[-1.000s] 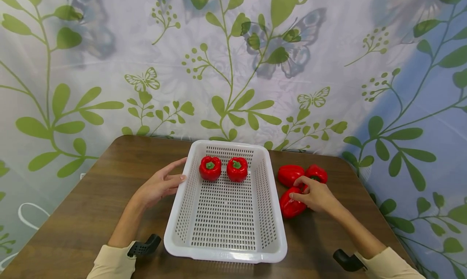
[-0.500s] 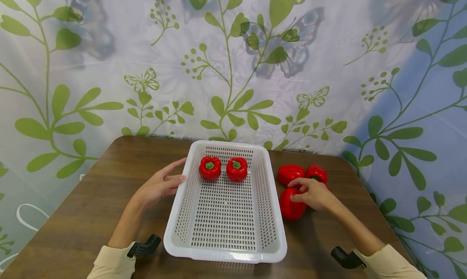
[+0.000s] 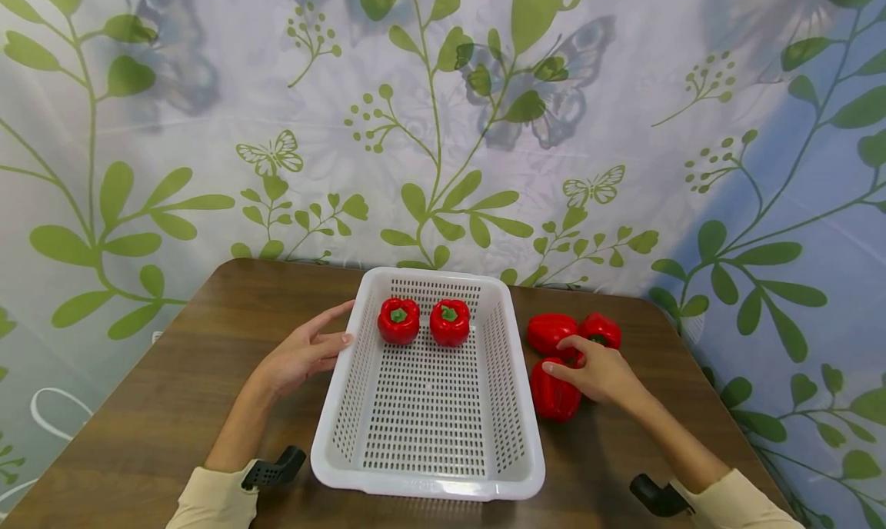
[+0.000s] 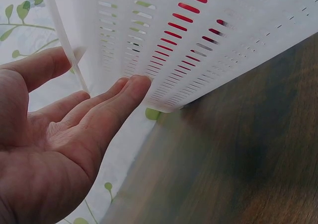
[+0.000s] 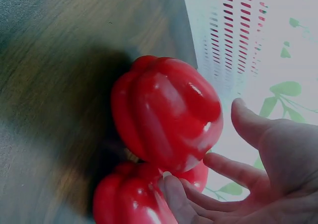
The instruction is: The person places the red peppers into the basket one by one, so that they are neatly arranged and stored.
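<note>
A white perforated plastic basket point(image 3: 429, 421) holds two red bell peppers, the left one point(image 3: 398, 321) and the right one point(image 3: 450, 322), stems up near its far end. At its left rim, my left hand point(image 3: 301, 354) has the thumb over the edge and the fingers along the outer wall point(image 4: 169, 45), pinching lightly. Right of the basket, my right hand point(image 3: 598, 367) hovers with thumb and fingers spread beside a bell pepper point(image 5: 166, 112) lying on its side. The thumb is clear of it; the fingertips are close to where it meets another pepper point(image 5: 129, 199).
Behind that pepper lie a second bell pepper point(image 3: 552, 332) and a third point(image 3: 599, 330), grouped by the basket's right wall; my hand partly covers the group. The brown wooden table point(image 3: 173, 390) ends against a leaf-patterned cloth point(image 3: 443, 129).
The front pepper on the right has turned from a slant to lie lengthwise, slightly nearer me. My right thumb and fingers have spread away from it. The left hand and basket stay still.
</note>
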Motion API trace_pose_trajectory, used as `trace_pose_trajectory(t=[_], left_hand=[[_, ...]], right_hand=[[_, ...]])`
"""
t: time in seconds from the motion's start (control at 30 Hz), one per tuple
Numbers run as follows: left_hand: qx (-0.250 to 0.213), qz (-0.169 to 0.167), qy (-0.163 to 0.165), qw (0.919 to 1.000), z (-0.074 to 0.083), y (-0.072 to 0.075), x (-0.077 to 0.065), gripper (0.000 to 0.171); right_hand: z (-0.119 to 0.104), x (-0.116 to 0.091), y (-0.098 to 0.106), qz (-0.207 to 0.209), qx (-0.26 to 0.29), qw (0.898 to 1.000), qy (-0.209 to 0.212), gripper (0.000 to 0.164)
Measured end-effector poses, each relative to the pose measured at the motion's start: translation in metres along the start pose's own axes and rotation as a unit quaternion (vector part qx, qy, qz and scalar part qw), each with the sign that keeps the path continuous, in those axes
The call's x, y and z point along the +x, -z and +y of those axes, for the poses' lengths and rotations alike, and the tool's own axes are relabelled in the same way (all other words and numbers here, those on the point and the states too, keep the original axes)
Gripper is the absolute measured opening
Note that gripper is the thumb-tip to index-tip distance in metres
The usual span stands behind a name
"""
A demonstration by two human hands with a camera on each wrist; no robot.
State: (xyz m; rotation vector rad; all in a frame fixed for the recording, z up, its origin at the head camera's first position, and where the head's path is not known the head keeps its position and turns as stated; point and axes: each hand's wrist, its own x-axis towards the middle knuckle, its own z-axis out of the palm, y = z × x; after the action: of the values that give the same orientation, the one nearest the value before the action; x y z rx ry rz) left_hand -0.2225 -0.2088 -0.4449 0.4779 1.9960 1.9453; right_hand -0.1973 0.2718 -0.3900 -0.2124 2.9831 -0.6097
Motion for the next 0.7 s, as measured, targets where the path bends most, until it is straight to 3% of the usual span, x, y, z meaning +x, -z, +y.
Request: trace_pose_trajectory(t=[0.33, 0.7], left_hand=[[-0.006, 0.003, 0.007, 1.0000, 0.0001, -0.0004, -0.0007, 0.068], [-0.014, -0.001, 0.006, 0.9999, 0.0020, -0.0011, -0.0014, 0.069]], right_hand=[[-0.0009, -0.0002, -0.0066, -0.010, -0.034, 0.999, 0.002, 0.069], [-0.0040, -0.0007, -0.0063, -0.014, -0.029, 0.999, 0.016, 0.066]])
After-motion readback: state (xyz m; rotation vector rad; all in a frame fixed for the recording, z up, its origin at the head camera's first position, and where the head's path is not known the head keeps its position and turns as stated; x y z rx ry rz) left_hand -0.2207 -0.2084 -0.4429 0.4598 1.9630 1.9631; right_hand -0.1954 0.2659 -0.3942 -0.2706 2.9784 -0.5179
